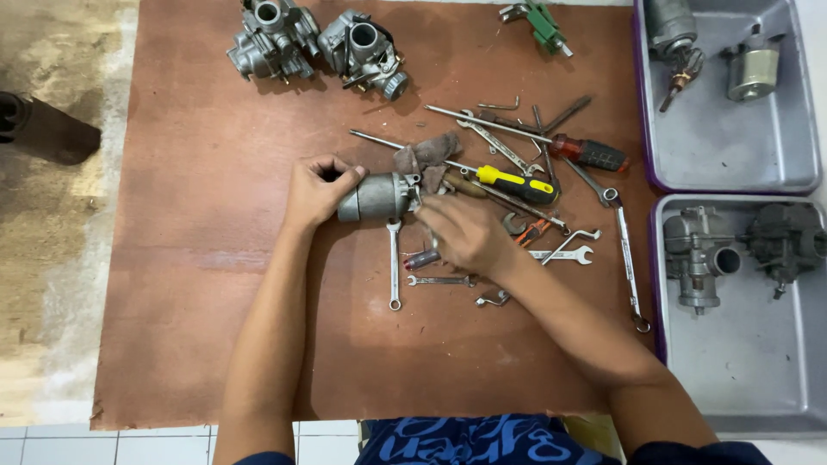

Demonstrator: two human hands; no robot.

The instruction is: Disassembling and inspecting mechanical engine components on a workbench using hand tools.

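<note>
My left hand (317, 191) grips the left end of a grey metal cylinder-shaped motor part (379, 195) lying on its side on the brown board (215, 284). My right hand (463, 232) rests at the part's right end, fingers curled near it and over a small dark tool (422, 258); whether it holds anything is hidden. A brownish rag (428, 155) lies just behind the part. A wrench (394, 263) lies upright below the part.
Two carburetors (314, 43) sit at the board's far edge. Screwdrivers, yellow-handled (515, 182) and red-handled (590, 153), and several wrenches spread right of my hands. Two grey trays (732, 146) (749, 362) on the right hold metal engine parts. A green tool (544, 24) lies at the top.
</note>
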